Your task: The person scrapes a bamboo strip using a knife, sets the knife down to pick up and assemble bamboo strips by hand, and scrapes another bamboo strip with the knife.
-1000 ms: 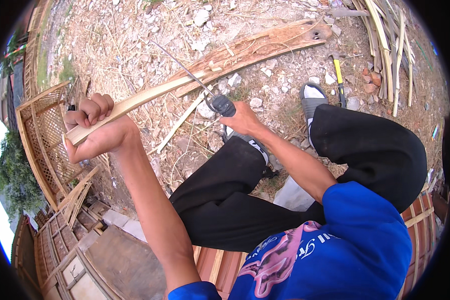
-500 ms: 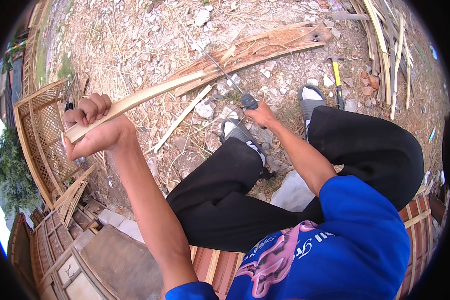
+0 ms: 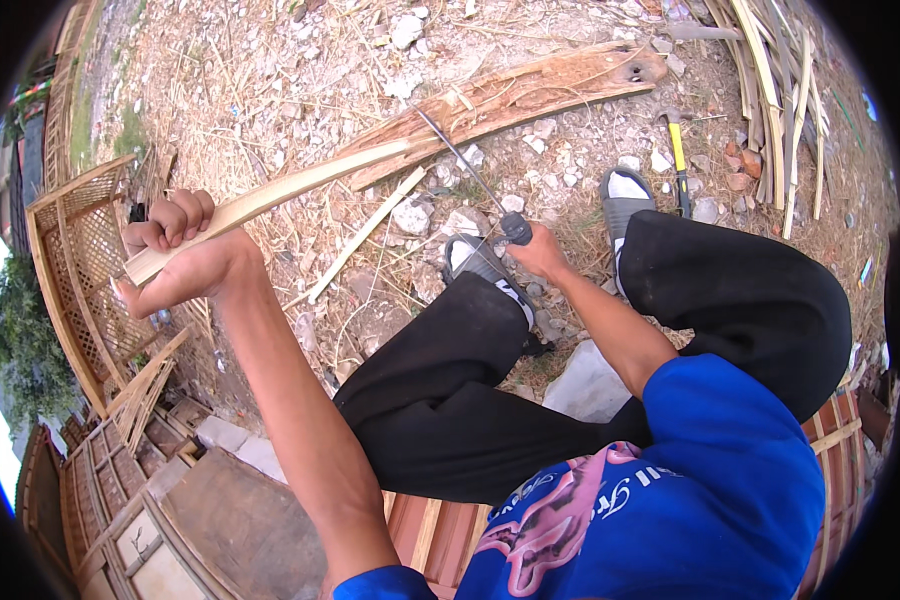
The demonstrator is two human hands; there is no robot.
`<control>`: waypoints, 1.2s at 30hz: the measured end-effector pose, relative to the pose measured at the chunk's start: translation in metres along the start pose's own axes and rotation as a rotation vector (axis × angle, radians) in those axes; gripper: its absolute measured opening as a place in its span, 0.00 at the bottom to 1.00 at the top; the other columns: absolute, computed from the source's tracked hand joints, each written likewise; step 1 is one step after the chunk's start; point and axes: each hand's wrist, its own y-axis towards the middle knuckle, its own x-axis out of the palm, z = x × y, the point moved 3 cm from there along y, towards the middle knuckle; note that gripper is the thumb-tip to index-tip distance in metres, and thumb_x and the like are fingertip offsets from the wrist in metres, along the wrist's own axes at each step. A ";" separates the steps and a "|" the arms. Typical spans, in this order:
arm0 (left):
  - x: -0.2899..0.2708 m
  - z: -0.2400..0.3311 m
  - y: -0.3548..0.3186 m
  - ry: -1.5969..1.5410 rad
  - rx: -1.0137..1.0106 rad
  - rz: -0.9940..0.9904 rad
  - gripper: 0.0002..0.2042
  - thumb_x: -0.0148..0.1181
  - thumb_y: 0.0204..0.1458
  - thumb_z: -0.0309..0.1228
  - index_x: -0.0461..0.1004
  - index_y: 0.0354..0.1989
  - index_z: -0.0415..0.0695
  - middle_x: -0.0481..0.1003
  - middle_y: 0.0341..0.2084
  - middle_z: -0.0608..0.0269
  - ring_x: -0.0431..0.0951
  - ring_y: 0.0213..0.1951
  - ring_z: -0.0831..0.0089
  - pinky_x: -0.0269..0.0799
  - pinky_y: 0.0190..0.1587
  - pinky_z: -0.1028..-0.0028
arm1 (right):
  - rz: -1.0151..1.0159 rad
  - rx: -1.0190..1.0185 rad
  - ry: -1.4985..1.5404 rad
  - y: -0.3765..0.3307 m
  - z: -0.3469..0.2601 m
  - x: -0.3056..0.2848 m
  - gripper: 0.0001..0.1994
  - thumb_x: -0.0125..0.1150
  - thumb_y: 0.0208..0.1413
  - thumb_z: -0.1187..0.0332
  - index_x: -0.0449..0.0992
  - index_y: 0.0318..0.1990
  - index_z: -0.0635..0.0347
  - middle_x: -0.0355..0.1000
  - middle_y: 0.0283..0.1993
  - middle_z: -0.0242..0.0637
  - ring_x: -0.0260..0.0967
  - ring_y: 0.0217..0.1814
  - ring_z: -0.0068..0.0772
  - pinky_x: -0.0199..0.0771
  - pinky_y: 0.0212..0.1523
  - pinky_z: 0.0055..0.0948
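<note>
My left hand (image 3: pixel 180 245) is closed around the near end of a pale wooden strip (image 3: pixel 290 192), which slants up and to the right. The strip's far end rests against or over a rough, weathered plank (image 3: pixel 560 85) lying on the ground. In my right hand (image 3: pixel 540 252) is the black handle of a long thin-bladed knife (image 3: pixel 475 175), fingers wrapped around it. The narrow blade points up and left, just beside the strip's far end and above the plank; whether it touches the wood I cannot tell.
A yellow-and-black hammer (image 3: pixel 677 155) lies beyond my right foot. Thin wooden strips (image 3: pixel 770 95) are stacked at the far right, and one loose strip (image 3: pixel 365 238) lies near my left foot. A lattice panel (image 3: pixel 85 270) stands at left. Rubble and straw litter the ground.
My right hand and the knife have shifted a little right and toward me, the blade tip moving along. My left hand and the strip have hardly moved.
</note>
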 end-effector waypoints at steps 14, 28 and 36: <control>-0.012 0.000 0.000 0.128 -0.002 0.116 0.24 0.42 0.56 0.52 0.43 0.17 0.53 0.44 0.08 0.73 0.41 0.15 0.78 0.38 0.19 0.76 | -0.125 -0.157 0.227 -0.011 -0.042 0.015 0.19 0.63 0.38 0.62 0.76 0.39 0.64 0.76 0.33 0.47 0.73 0.35 0.42 0.71 0.41 0.35; -0.010 0.002 -0.002 0.073 -0.045 0.208 0.17 0.38 0.54 0.42 0.44 0.17 0.53 0.45 0.09 0.72 0.41 0.16 0.77 0.38 0.21 0.75 | -0.132 -0.262 0.048 0.000 -0.070 0.013 0.18 0.63 0.37 0.62 0.77 0.39 0.57 0.75 0.32 0.49 0.74 0.33 0.49 0.72 0.37 0.37; 0.004 0.001 -0.008 0.080 -0.022 0.104 0.18 0.39 0.55 0.43 0.44 0.17 0.52 0.45 0.09 0.72 0.42 0.16 0.78 0.38 0.21 0.74 | -0.164 0.006 -0.006 0.000 -0.066 0.003 0.18 0.62 0.41 0.61 0.76 0.40 0.62 0.77 0.36 0.47 0.75 0.38 0.44 0.72 0.41 0.36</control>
